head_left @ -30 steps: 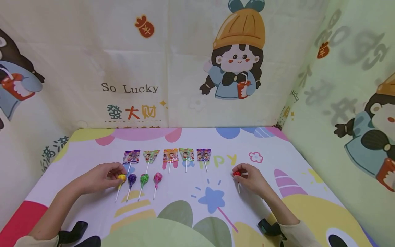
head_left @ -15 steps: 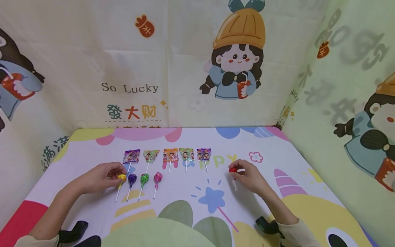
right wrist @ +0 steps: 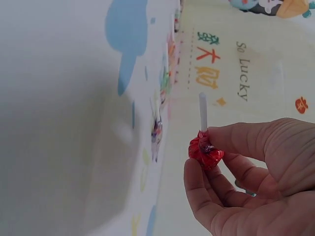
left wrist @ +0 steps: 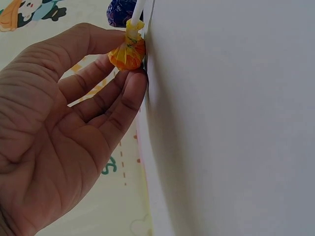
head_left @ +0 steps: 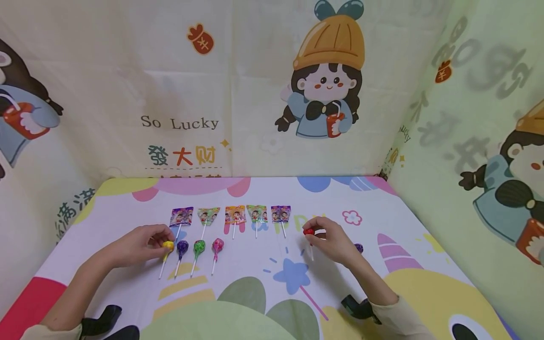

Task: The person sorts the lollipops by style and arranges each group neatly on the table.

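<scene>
At the left, my left hand (head_left: 142, 243) pinches the wrapped head of a yellow lollipop (left wrist: 127, 53), whose white stick points toward me on the table. To its right lie a dark purple lollipop (head_left: 182, 246), a green lollipop (head_left: 199, 246) and a pink lollipop (head_left: 217, 244), side by side. My right hand (head_left: 331, 238) holds a red lollipop (right wrist: 205, 151) by its wrapped head between thumb and fingers, right of this row. Its white stick (right wrist: 204, 113) sticks out past the thumb. Another purple lollipop head (head_left: 359, 248) shows behind the right forearm, its stick hidden.
Behind the front row lies a row of flat-wrapped lollipops, among them a purple one (head_left: 181, 216), an orange one (head_left: 235, 215) and a green one (head_left: 257, 214). A printed cloth (head_left: 293, 278) covers the table. Printed curtains (head_left: 255, 94) stand at the back and sides.
My right hand has moved left with the red lollipop, and a purple lollipop head has come into sight behind the forearm. My left hand stays on the yellow lollipop.
</scene>
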Demonstrator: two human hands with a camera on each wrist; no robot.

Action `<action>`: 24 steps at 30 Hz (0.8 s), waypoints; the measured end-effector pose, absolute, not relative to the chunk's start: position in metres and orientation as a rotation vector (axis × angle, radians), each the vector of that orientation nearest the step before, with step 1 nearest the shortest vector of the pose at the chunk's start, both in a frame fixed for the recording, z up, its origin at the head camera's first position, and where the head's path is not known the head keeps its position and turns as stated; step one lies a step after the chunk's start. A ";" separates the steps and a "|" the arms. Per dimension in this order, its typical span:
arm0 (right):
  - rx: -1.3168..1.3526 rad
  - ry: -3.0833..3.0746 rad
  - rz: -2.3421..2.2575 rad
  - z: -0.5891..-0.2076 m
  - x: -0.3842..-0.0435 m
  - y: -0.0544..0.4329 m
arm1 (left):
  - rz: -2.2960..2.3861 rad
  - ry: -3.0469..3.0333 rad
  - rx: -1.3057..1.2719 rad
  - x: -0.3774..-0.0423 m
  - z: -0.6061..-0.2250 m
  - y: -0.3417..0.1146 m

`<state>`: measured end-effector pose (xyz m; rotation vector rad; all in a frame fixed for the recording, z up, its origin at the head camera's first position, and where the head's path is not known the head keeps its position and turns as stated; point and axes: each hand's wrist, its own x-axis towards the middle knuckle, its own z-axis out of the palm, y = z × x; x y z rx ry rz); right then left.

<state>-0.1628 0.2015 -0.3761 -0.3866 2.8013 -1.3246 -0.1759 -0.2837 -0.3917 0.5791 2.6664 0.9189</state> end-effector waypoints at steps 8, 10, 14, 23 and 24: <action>-0.392 2.792 -1.314 -0.372 -0.165 0.186 | 0.929 2.659 0.572 -0.176 -0.391 -0.283; -0.389 2.790 -1.307 -0.372 -0.166 0.182 | 0.932 2.657 0.570 -0.176 -0.391 -0.284; -0.411 2.787 -1.304 -0.370 -0.168 0.174 | 0.930 2.658 0.576 -0.176 -0.392 -0.284; -0.438 2.758 -1.307 -0.369 -0.169 0.157 | 0.920 2.660 0.571 -0.176 -0.391 -0.284; -0.439 2.751 -1.303 -0.369 -0.169 0.155 | 0.920 2.660 0.570 -0.176 -0.391 -0.284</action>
